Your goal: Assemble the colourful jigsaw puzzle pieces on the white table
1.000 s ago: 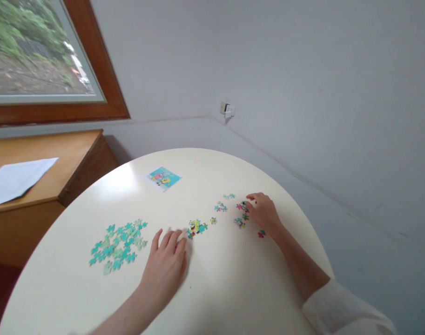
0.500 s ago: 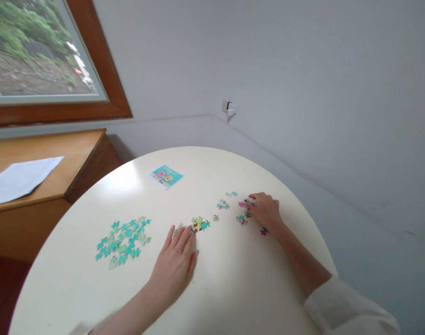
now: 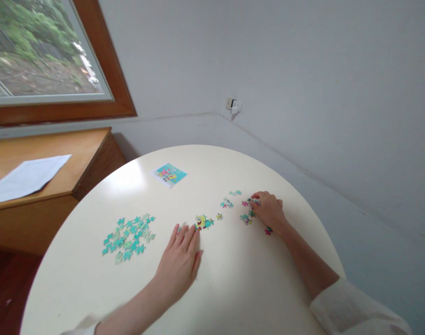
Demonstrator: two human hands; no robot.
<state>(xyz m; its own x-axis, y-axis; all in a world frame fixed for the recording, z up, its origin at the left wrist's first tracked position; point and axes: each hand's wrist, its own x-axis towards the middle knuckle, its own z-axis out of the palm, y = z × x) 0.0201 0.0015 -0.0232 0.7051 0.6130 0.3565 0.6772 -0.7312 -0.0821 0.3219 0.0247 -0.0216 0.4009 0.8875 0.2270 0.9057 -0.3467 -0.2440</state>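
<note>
My left hand (image 3: 180,258) lies on the table with its fingers stretched out, their tips at the lower left edge of a small joined puzzle section (image 3: 200,222) showing a yellow cartoon face. Part of a piece shows by its fingertips. My right hand (image 3: 269,209) is bent over pink and dark jigsaw pieces (image 3: 245,204), thumb and fingers pinching at one; the fingers partly cover it. Loose puzzle pieces (image 3: 246,219) lie just below that hand, and one dark piece (image 3: 268,231) is beside its wrist. A small yellow piece (image 3: 219,216) sits between the hands.
A spread of turquoise puzzle pieces (image 3: 119,242) lies at the left on the round white table (image 3: 233,288). Farther back is a printed picture card (image 3: 172,175). A wooden cabinet (image 3: 90,153) with a white paper (image 3: 30,176) stands left; walls border the table behind.
The whole view has shifted slightly, so the table appears a little farther right. Both hands stay at nearly the same places among the pieces.
</note>
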